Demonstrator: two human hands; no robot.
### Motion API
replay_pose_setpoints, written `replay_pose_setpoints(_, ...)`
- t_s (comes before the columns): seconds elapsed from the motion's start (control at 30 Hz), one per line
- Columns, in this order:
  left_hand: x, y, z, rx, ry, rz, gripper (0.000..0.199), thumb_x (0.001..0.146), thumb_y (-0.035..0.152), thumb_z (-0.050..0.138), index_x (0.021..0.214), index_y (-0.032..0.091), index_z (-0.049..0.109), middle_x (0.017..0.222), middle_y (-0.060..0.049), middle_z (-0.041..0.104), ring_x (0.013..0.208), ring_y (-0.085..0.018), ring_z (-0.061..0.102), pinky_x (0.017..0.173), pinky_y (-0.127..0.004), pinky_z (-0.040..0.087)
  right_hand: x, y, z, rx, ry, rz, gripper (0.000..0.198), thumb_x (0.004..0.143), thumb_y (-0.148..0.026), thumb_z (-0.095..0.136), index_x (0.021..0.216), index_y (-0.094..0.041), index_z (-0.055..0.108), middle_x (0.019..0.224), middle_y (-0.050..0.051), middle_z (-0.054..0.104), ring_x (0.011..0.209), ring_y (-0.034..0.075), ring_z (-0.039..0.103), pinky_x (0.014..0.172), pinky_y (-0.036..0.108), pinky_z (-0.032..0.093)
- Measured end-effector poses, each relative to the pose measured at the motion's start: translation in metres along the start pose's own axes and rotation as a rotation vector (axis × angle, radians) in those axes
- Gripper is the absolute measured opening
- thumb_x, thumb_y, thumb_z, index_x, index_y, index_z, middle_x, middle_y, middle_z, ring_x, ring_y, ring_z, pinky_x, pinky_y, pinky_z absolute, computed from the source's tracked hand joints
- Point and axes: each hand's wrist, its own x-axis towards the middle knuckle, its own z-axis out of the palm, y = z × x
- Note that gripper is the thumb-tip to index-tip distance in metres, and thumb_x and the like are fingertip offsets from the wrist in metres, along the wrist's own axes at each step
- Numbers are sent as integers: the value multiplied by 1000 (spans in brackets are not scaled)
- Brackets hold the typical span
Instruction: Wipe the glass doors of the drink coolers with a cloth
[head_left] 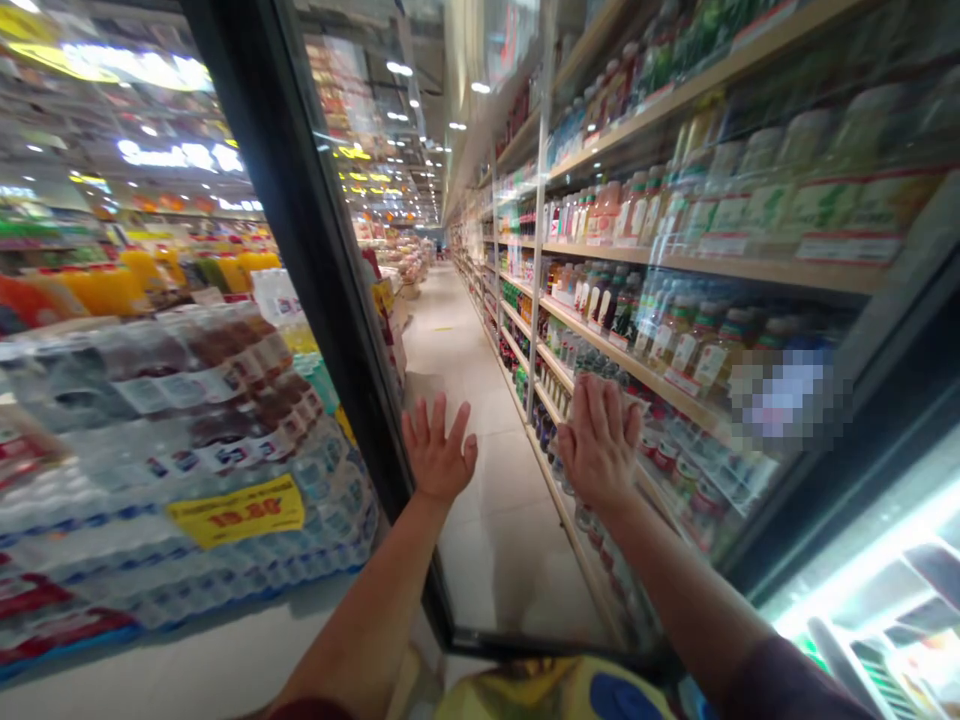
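A glass door (517, 560) with a black frame stands swung out in front of me. My left hand (439, 455) lies against the glass near the left frame bar, its fingers spread and nothing in it. To its right, my right hand (600, 440) is pressed on the same pane, fingers close together and bent. A small pale edge (639, 404) shows beside its fingers; what it belongs to is hidden under the hand. Through or in the glass appear shelves of bottled drinks (697, 350).
At left stands a stack of shrink-wrapped bottle packs (225, 400) with a yellow price sign (238, 510). A lit cooler interior (892, 610) is at lower right. Something yellow with a blue patch (555, 690) sits at the bottom edge. An aisle floor (450, 330) shows in the pane.
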Motion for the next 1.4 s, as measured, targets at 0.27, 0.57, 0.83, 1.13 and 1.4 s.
replay_pose_setpoints(0.27, 0, 1, -2, -2, -10, 16, 51, 94, 33, 54, 145, 26, 52, 159, -11, 35, 154, -30, 12, 125, -56, 14, -37, -28, 4, 139, -137, -185, 60, 100, -29, 50, 157, -21, 33, 146, 7, 58, 139, 20, 47, 126, 38, 8)
replay_pose_setpoints(0.57, 2, 1, -4, 7, -9, 32, 59, 94, 30, 55, 152, 27, 43, 162, -10, 28, 154, -31, 12, 125, -56, 14, -5, -29, 1, 98, -115, -62, 68, 101, -32, 46, 161, -16, 18, 156, 13, 44, 148, 26, 35, 125, 46, 10)
replay_pose_setpoints(0.83, 8, 1, -6, 6, 24, 79, 66, 96, 27, 52, 158, 26, 29, 165, -8, 19, 154, -31, 11, 125, -54, 13, -18, -11, 5, 51, -33, -15, 71, 99, -35, 52, 160, -19, 20, 150, 12, 53, 142, 26, 44, 124, 46, 13)
replay_pose_setpoints(1.13, 7, 2, -6, 25, 23, 82, 65, 97, 29, 50, 158, 26, 29, 165, -9, 20, 154, -32, 13, 125, -55, 14, -39, -16, 8, 10, -27, -46, 69, 99, -34, 51, 160, -14, 24, 143, 15, 59, 138, 28, 48, 124, 46, 15)
replay_pose_setpoints(1.4, 6, 4, -10, 15, 17, 68, 64, 97, 29, 50, 158, 26, 30, 165, -10, 21, 154, -32, 11, 125, -56, 15, 3, 20, -10, -8, 79, 138, 69, 100, -38, 47, 159, -12, 25, 156, 18, 42, 148, 33, 34, 123, 51, 17)
